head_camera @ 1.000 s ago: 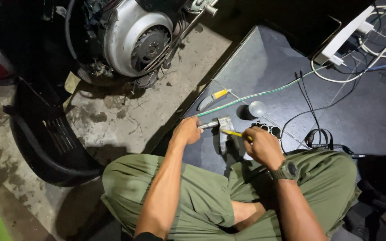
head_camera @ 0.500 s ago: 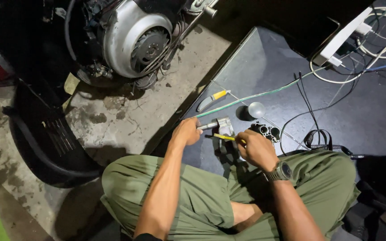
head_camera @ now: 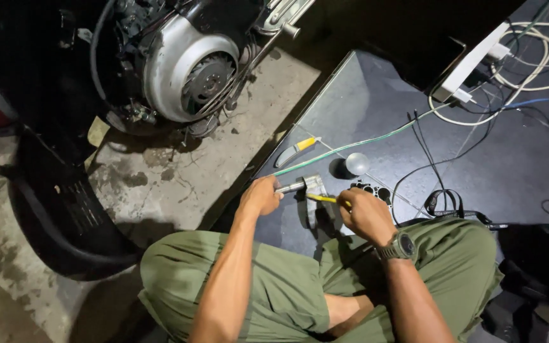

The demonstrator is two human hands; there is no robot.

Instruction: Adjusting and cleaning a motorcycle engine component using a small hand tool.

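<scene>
Both our hands over the dark board, left hand closed on a metal part, right hand gripping a yellow tool against it, bulb near.

Single head camera looks steeply down, close over the lap (edges probably dim).

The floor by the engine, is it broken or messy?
Yes. The concrete floor near the silver engine is cracked and blotchy with dark stains. White cables lie tangled on the dark board. Both hands look normal.
</scene>
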